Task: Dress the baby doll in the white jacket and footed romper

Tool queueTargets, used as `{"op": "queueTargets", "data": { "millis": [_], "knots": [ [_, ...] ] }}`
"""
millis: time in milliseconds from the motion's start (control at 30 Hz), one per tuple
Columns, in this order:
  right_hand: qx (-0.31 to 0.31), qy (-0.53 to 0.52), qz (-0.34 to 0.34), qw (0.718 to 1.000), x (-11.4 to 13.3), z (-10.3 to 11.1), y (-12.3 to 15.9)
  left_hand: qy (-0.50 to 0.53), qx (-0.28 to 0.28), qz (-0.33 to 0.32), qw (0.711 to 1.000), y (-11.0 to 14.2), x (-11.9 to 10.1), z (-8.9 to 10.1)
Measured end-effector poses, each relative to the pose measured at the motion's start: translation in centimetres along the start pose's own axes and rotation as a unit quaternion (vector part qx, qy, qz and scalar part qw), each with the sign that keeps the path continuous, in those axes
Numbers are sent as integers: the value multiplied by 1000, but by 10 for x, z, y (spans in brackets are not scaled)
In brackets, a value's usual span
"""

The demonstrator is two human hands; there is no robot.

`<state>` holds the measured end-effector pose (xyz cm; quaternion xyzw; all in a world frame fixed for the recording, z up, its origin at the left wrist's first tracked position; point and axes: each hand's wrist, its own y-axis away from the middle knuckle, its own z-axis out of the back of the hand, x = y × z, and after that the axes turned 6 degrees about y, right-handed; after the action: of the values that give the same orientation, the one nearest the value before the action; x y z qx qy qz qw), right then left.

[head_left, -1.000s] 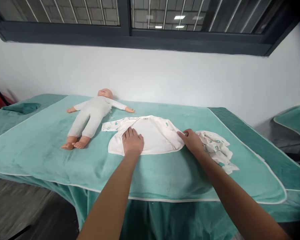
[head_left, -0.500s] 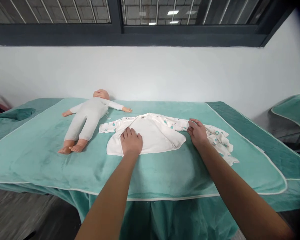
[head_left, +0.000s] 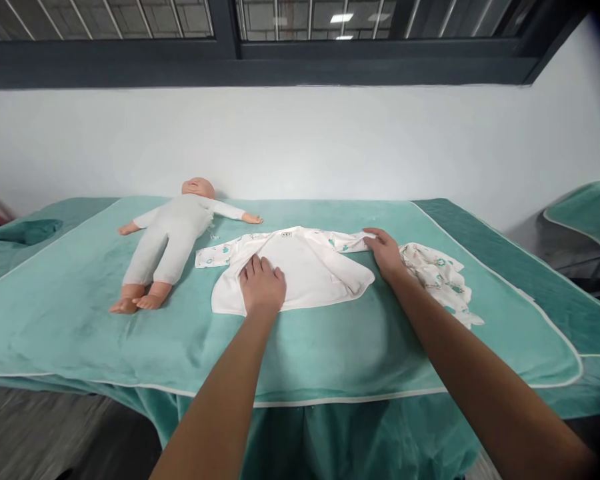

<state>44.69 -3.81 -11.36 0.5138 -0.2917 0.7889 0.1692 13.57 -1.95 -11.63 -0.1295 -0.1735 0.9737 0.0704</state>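
A white baby shirt (head_left: 315, 270) lies spread out on the green cover, its front open and its sleeves stretched to both sides. The sleeves carry a small green and pink print. My left hand (head_left: 263, 285) rests flat on the shirt's left front part, fingers spread. At the cuff of the right-hand sleeve, my right hand (head_left: 384, 253) has its fingers closed on the fabric; the thumb is partly hidden. Just beyond that hand is a crumpled printed baby garment (head_left: 443, 280), partly covered by my forearm. To the left lies a baby doll (head_left: 173, 230) on its back, arms out.
The green padded cover (head_left: 130, 347) with pale piping drapes over the front edge of the bed. Behind it rises a white wall (head_left: 300, 147) below a dark-framed barred window (head_left: 380, 63). Another green-covered surface (head_left: 587, 210) stands at the far right.
My right hand has moved slightly left and up along the sleeve's end, and the sleeve looks narrower there. My left hand stays on the shirt. The view has shifted a little.
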Motion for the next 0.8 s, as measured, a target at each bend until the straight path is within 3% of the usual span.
{"op": "queueTargets", "data": {
  "millis": [200, 367, 633, 733, 800],
  "knots": [
    [-26, -59, 8, 998, -14, -5, -32, 11, 0, 2, 1000, 0, 0, 0],
    [-85, -108, 13, 990, -24, -8, -53, 0, -10, -5, 1000, 1, 1, -2],
    [-158, -3, -4, 987, -28, -16, -55, 0, -22, -10, 1000, 0, 2, -5],
    [-145, 104, 85, 980, -14, -22, -38, 3, -25, -16, 1000, 0, 3, -6],
    [-52, 218, 180, 958, -4, -30, -26, 2, -29, -21, 999, 0, 3, -6]
  ]
}}
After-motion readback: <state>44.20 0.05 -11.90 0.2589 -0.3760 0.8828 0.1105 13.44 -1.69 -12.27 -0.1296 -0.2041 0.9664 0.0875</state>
